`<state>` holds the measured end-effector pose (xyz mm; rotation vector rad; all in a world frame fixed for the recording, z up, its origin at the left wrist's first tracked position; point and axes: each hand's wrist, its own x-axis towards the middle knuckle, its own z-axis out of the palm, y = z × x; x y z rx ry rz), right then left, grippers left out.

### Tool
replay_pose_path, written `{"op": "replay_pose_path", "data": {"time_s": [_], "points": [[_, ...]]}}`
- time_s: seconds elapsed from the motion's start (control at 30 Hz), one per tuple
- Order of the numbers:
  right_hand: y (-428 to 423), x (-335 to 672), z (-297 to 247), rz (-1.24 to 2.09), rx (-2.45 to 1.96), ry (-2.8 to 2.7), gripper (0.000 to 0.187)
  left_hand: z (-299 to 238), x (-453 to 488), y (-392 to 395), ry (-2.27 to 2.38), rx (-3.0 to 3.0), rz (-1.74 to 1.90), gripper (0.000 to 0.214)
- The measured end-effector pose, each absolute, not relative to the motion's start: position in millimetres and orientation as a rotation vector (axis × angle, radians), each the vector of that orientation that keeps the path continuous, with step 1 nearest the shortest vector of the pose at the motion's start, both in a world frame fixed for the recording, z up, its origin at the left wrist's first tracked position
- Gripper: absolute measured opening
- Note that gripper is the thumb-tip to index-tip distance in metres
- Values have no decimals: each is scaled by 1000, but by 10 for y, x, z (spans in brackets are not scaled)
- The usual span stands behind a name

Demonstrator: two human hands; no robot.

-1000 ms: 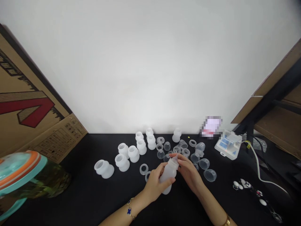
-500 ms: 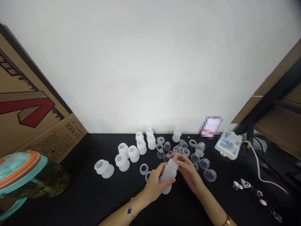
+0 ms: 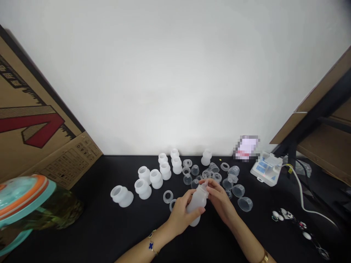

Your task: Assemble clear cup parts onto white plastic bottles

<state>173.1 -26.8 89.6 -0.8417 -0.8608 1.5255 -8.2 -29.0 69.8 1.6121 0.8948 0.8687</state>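
Observation:
My left hand (image 3: 181,215) is wrapped round the body of a translucent white bottle (image 3: 197,202), held tilted just above the black table (image 3: 90,226). At the bottle's neck, my right hand (image 3: 219,199) has its fingers closed round the top, where a clear ring or teat part sits. Just beyond the hands lie several clear rings, teats and caps (image 3: 216,177). To the left stand several more white bottles (image 3: 156,179), one of them lying on its side (image 3: 121,195).
A large cardboard box (image 3: 35,128) leans at the left. A teal and orange lidded jar (image 3: 27,204) sits at the near left. A white device (image 3: 264,170) with a white cable (image 3: 304,197) is at the right, beside small earbuds (image 3: 279,215) and a brown shelf (image 3: 323,120).

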Motion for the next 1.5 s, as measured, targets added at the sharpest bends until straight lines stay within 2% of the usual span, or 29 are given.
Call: {"op": "replay_pose_path", "data": {"time_s": [0.23,0.8,1.5], "points": [[-258,1753,914,1549,-852,-908,28,684,-78,-284,897,1612,878,51],[-261,1734,900,1534,-856,-828,15,689,-73,-287,889,1616,868,50],[-272,1737,932,1528,-867,-879,18,709,-83,-294,926,1644,855,52]]}}
